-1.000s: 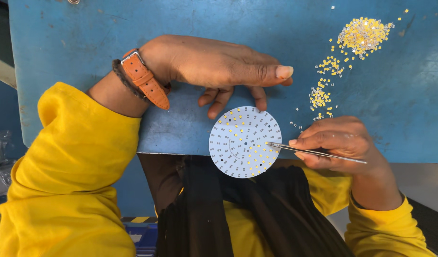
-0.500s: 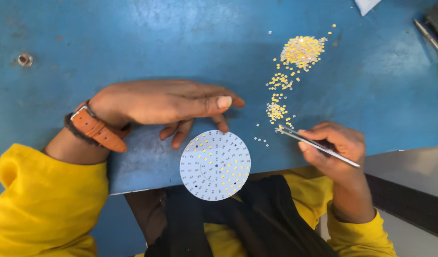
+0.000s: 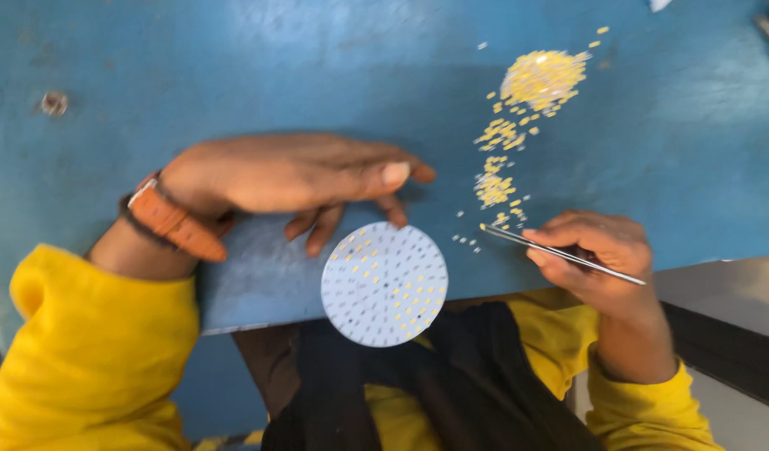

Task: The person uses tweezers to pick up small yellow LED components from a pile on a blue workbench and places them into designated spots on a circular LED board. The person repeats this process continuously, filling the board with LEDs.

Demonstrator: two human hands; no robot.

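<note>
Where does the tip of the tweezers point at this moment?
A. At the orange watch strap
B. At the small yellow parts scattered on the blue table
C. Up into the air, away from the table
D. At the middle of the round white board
B: the right hand holds the tweezers with the tip among the loose small yellow parts on the blue table, clear of the round white board.
</note>
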